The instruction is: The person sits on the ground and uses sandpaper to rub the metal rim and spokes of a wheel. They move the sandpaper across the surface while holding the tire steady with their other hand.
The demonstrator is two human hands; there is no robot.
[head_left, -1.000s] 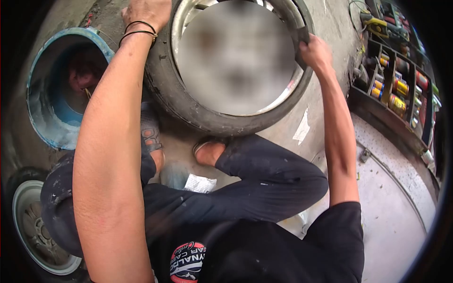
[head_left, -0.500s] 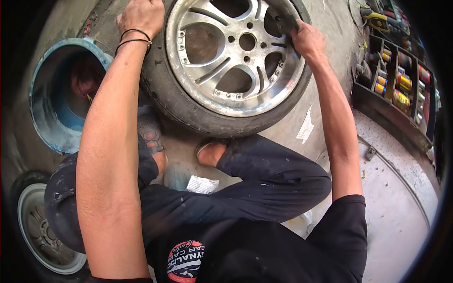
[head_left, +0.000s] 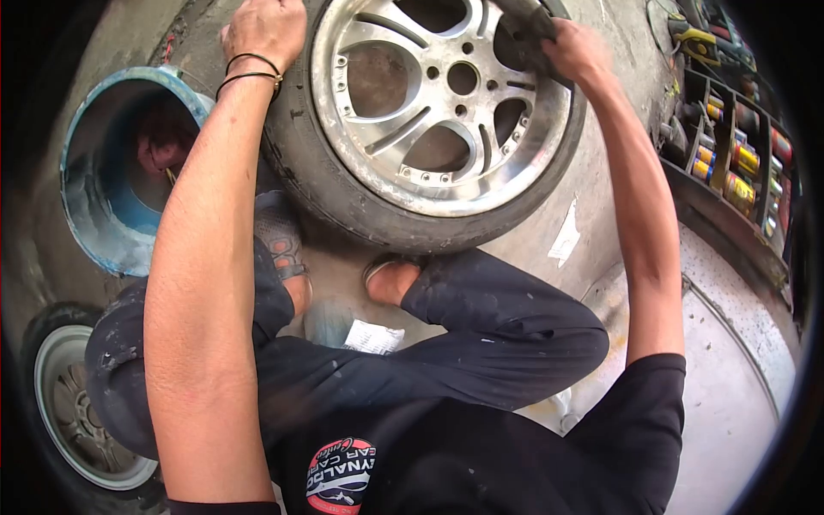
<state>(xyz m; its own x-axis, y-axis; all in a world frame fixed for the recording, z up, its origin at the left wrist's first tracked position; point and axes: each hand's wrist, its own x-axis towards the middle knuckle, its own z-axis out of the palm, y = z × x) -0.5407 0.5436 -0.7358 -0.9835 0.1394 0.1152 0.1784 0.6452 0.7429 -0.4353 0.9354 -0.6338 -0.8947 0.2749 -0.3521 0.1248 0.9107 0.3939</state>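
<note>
A wheel with a silver alloy rim (head_left: 403,184) and a black tire (head_left: 343,202) lies in front of my crossed legs. At the tire's upper left edge, my left hand (head_left: 264,30) is closed; its fingertips are hidden, and it seems to grip the tire. My right hand (head_left: 579,50) is closed on a dark, thin pad (head_left: 539,39), which looks like sandpaper. The pad is against the rim's upper right lip, over the end of a spoke. Scuffs and dull patches show on the rim's metal.
A blue bucket (head_left: 86,232) lies on its side at left, something reddish inside. Another wheel (head_left: 51,412) is at lower left. Several small cans (head_left: 740,190) stand in a dark rack (head_left: 721,225) at right, near a yellow-handled tool (head_left: 695,41). Paper scraps (head_left: 374,336) lie on the floor.
My right hand has moved slightly right and upward along the rim with the dark pad. My left hand stays on the tire's edge. The whole view has shifted a little.
</note>
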